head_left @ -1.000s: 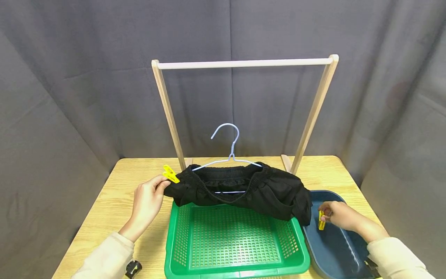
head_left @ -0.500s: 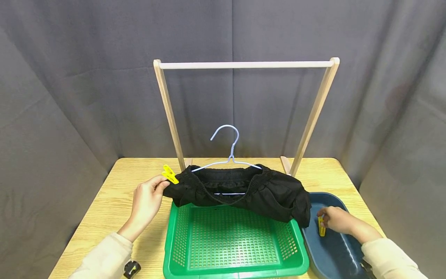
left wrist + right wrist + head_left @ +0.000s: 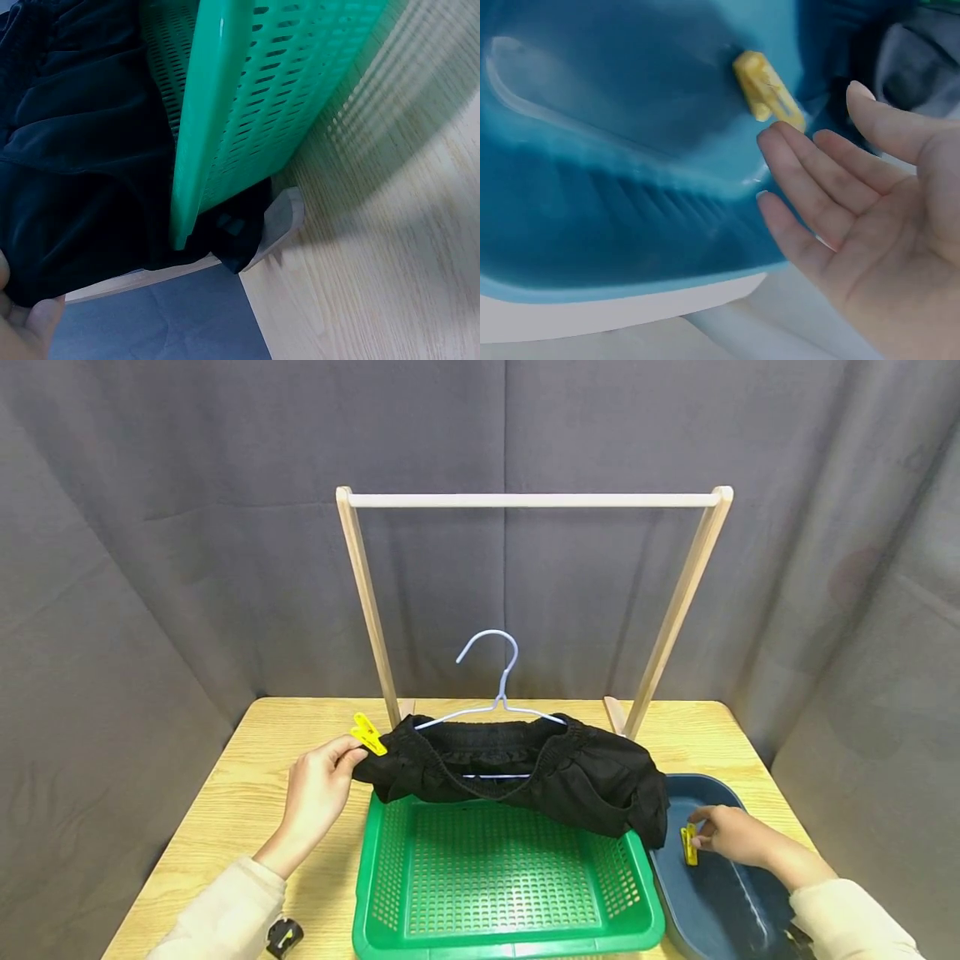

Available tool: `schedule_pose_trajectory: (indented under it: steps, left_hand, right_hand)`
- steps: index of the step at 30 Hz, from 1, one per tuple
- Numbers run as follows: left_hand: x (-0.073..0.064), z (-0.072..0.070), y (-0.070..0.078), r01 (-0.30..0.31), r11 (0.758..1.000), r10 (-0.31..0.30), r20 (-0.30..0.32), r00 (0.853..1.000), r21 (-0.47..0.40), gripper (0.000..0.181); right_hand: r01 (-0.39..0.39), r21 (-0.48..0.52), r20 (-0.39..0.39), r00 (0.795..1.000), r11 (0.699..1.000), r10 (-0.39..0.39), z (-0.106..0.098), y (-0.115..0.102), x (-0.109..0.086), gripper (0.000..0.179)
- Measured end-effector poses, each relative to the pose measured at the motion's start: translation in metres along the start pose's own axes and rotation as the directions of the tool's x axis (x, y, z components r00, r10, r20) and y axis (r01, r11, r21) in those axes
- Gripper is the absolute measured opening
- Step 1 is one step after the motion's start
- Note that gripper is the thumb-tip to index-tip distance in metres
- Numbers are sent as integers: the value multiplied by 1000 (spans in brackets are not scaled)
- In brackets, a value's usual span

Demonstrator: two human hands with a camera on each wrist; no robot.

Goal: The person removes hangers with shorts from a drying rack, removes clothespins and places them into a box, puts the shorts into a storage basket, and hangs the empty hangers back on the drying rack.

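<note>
A black elastic-waisted garment [image 3: 600, 781] spreads over the back of the green basket, with a pale wire hanger [image 3: 501, 700] inside its waist. My left hand [image 3: 318, 789] pinches the garment's left end, thumb and fingertips showing on the cloth [image 3: 82, 217] in the left wrist view. Just above those fingertips, a yellow clothespin [image 3: 369, 735] is clipped to that end. Over the blue tray [image 3: 720, 902], my right hand [image 3: 738, 837] has its fingers loosely extended, palm showing in the right wrist view. Another yellow clothespin [image 3: 766, 88] lies in the tray right at the fingertips.
A wooden rack with a white rail [image 3: 532, 501] stands behind the garment. The green basket [image 3: 510, 950] occupies the front middle of the table [image 3: 217, 802], beside the tray. Grey curtains [image 3: 187, 568] close off the back and sides.
My right hand has lowered the clothespin into the tray and loosened its fingers from it. My left hand keeps its hold on the garment; the view has shifted slightly.
</note>
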State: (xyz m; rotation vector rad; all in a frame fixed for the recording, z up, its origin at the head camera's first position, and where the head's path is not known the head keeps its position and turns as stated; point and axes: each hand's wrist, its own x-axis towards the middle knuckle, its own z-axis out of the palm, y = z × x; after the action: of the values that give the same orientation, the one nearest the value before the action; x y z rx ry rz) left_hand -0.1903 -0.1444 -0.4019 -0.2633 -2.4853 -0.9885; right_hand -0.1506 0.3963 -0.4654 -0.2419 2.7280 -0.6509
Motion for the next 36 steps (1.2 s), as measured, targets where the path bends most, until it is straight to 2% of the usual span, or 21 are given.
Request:
schedule_pose_trajectory:
  steps: [4,11,14,16,19,23,27,30,32,36]
  left_hand:
    - [0,0,1,26,1000,-26,15,1000,1,4]
    - [-2,1,1,39,999,-39,23,999,-14,5]
    - [-2,1,0,40,999,-40,25,999,-13,7]
    - [-2,0,0,40,999,-39,27,999,-8,8]
    - [-2,0,0,40,999,-40,28,999,-5,8]
    - [-2,-1,1,59,998,-59,31,998,-11,9]
    - [-3,-1,2,81,997,-80,43,996,-14,10]
    - [-4,-1,4,75,997,-74,36,997,-18,10]
    - [-4,-1,5,67,998,-66,29,997,-20,9]
    - [-5,-1,5,62,998,-61,24,998,-20,7]
  right_hand:
    - [26,6,-18,1000,1000,-25,-9,-3,-3,33]
    - [77,-14,-113,991,997,-78,-24,-17,-13,35]
    - [78,-37,-177,981,996,-83,-26,-25,-18,33]
    - [89,-54,-239,966,995,-100,-27,-31,-21,30]
    - [117,-88,-348,927,989,-141,-29,-40,-24,24]
    - [158,-125,-487,850,979,-199,-34,-52,-26,20]
    - [182,-156,-615,751,971,-240,-39,-65,-27,20]
    - [197,-175,-685,679,965,-263,-41,-78,-27,21]
    - [205,-183,-710,649,961,-274,-41,-87,-27,21]
    - [223,-179,-732,621,958,-281,-43,-108,-28,20]
